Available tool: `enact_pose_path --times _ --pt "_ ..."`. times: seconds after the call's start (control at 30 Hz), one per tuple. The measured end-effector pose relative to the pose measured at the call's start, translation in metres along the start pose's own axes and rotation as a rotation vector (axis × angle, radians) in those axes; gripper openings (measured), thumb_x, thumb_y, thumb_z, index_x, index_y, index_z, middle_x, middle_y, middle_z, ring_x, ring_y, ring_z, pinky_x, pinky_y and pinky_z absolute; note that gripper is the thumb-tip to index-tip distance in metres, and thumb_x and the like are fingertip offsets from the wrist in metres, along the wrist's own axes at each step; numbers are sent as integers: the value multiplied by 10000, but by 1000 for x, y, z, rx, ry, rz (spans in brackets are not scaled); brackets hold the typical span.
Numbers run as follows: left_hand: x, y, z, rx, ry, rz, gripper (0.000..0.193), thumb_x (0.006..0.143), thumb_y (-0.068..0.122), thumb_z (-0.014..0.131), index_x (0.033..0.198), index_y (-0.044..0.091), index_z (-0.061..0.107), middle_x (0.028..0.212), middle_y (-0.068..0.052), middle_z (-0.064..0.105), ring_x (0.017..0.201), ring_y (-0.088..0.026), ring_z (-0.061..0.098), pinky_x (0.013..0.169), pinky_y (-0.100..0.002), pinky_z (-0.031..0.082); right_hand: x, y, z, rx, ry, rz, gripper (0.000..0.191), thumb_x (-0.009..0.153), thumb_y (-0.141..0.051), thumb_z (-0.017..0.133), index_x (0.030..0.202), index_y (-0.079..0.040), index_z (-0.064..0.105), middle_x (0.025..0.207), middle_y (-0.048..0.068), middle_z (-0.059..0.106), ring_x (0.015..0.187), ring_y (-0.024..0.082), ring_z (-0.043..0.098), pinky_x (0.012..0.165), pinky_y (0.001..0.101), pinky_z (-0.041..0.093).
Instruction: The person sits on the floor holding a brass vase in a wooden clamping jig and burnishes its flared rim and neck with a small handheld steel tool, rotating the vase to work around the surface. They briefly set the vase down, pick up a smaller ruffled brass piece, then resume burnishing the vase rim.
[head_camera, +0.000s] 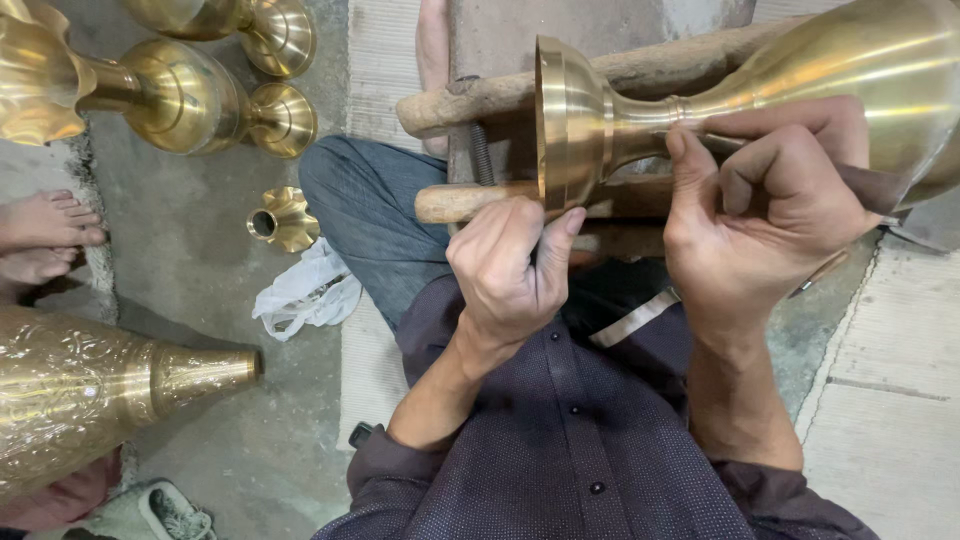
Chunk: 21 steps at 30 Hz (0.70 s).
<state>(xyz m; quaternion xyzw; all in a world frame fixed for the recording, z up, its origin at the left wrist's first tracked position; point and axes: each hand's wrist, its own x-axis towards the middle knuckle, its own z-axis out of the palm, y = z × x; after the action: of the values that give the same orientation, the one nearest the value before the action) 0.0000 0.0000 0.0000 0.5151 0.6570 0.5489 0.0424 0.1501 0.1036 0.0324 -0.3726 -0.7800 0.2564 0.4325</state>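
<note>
Brass vase (790, 90), polished and golden, lies on its side across rough wooden rests (470, 100), its flared round foot facing left and its narrow waist just above the person's lap. Left hand (515, 270) curls closed beneath the foot's rim, thumb tip touching the brass. Right hand (765, 215) is clamped on a dark slender tool (870, 185), its tip pressed at the vase's waist. Further left, a crumpled white plastic bag (305, 295) lies on the grey floor, near a small brass flared piece (283, 218), more brass vases (170, 95) and an engraved brass cone (100, 385).
</note>
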Motion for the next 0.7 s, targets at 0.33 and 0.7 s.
enact_pose_path --times 0.33,0.7 --pt "10 16 -3 8 8 -96 253 996 85 758 834 7 581 709 -94 584 584 -215 586 527 -316 447 -4 -6 5 3 0 -7 527 1046 82 883 741 8 459 914 94 548 726 127 460 628 252 362" --pt "-7 -8 -1 73 -39 48 297 939 144 796 801 -7 582 715 -136 565 642 -324 585 630 -406 471 -4 -1 10 -20 32 36 454 1007 61 856 778 16 466 879 60 482 682 115 385 587 240 307"
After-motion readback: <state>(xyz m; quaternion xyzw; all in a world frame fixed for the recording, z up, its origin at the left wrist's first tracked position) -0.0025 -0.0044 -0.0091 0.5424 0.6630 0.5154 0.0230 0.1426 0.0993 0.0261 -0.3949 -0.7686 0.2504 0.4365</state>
